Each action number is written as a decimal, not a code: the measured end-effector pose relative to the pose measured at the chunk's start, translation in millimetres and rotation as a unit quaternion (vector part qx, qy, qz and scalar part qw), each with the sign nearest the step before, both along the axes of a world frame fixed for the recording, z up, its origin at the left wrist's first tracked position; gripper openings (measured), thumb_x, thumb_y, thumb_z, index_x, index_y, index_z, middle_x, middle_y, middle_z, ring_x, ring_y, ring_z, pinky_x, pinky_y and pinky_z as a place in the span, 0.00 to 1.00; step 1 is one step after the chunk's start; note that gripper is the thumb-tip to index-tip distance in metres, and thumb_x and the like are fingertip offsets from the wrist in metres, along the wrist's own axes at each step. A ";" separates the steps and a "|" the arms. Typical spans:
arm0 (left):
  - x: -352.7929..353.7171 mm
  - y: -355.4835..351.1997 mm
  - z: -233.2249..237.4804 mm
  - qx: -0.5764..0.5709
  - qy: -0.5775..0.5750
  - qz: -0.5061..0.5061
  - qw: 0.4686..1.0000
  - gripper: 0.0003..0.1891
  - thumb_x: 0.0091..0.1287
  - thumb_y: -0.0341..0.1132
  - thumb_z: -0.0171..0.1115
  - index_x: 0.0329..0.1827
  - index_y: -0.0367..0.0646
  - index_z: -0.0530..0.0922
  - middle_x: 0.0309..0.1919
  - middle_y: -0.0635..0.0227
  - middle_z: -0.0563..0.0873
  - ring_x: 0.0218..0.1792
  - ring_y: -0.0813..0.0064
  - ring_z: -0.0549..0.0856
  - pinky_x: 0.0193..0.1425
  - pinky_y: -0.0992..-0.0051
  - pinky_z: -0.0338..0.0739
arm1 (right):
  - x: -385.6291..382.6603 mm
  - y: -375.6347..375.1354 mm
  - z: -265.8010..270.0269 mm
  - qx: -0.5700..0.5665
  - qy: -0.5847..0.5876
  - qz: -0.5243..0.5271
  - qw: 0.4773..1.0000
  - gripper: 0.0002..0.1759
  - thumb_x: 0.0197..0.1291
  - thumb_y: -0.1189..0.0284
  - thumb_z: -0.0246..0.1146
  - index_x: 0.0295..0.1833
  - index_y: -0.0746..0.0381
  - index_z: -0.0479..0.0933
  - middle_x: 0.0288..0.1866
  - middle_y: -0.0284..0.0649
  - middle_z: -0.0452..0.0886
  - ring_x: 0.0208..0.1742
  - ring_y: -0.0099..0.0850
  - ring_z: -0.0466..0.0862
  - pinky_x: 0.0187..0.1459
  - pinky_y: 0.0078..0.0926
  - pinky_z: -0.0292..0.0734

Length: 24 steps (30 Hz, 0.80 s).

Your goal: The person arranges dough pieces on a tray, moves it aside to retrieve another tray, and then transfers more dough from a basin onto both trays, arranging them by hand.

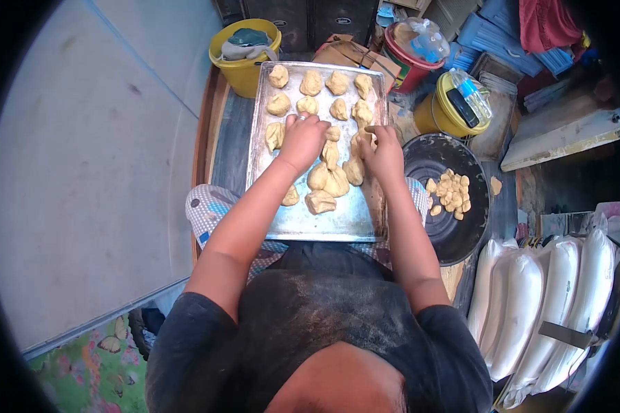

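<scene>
A metal baking tray (296, 228) rests across the person's lap, with rows of pale yellow dough pieces (311, 82) on it. My left hand (306, 140) is over the tray's middle, its fingers bent down onto dough just below a round dough ball (308, 104); the fingertips are mostly hidden. Toward the tray's right edge, my right hand (384, 153) has its fingers curled on a dough piece (360, 143). Between the hands lie a small dough lump (333, 133) and a stretched strip (330, 155). Larger joined lumps (328, 180) sit nearer the body.
On the right, a black round pan (430, 242) holds many small dough pieces (453, 191). Yellow buckets (240, 79) (434, 113) and a red bucket (410, 72) stand beyond the tray. Long plastic-wrapped packages (520, 296) lie lower right. A pale panel (96, 172) borders the left.
</scene>
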State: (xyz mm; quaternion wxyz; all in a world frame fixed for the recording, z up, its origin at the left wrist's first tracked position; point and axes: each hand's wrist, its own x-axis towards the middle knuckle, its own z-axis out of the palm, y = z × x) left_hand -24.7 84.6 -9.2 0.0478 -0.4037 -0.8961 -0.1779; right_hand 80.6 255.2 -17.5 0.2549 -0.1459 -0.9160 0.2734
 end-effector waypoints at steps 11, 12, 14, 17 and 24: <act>59.4 -1.0 -7.5 0.067 0.052 0.033 0.996 0.15 0.59 0.42 0.65 0.47 0.48 0.80 0.41 0.62 0.82 0.50 0.63 0.78 0.54 0.63 0.64 | 43.5 -29.2 -3.8 -0.007 -0.065 0.121 0.990 0.21 0.52 0.61 0.67 0.50 0.61 0.78 0.46 0.45 0.78 0.51 0.45 0.77 0.53 0.38 0.70; 66.1 -6.1 -12.0 0.047 0.041 0.016 0.998 0.15 0.59 0.42 0.65 0.48 0.48 0.80 0.43 0.63 0.81 0.51 0.63 0.77 0.55 0.63 0.64 | 48.8 -28.4 -4.4 -0.049 -0.072 0.106 0.990 0.22 0.51 0.63 0.68 0.50 0.61 0.78 0.47 0.46 0.77 0.50 0.46 0.78 0.51 0.37 0.72; 71.1 -16.2 -13.8 0.041 0.004 0.011 0.999 0.14 0.58 0.40 0.66 0.45 0.47 0.79 0.39 0.62 0.81 0.47 0.62 0.79 0.53 0.63 0.66 | 54.2 -22.2 1.0 -0.074 -0.090 0.113 0.987 0.21 0.50 0.66 0.69 0.49 0.63 0.78 0.44 0.48 0.77 0.46 0.48 0.79 0.47 0.38 0.75; 76.9 -36.0 -0.7 0.037 -0.116 -0.020 0.992 0.12 0.58 0.39 0.66 0.41 0.44 0.78 0.37 0.59 0.80 0.42 0.59 0.80 0.49 0.63 0.71 | 58.6 -11.6 9.4 -0.099 -0.195 0.181 0.959 0.19 0.48 0.67 0.68 0.45 0.66 0.78 0.40 0.49 0.78 0.40 0.49 0.81 0.44 0.39 0.76; 82.1 -67.9 3.6 0.222 -0.236 0.068 0.944 0.10 0.59 0.33 0.65 0.34 0.38 0.73 0.31 0.55 0.78 0.33 0.55 0.80 0.37 0.63 0.75 | 68.0 -38.8 22.5 0.075 -0.135 0.087 0.984 0.20 0.46 0.66 0.71 0.46 0.60 0.80 0.47 0.41 0.78 0.51 0.40 0.76 0.53 0.36 0.68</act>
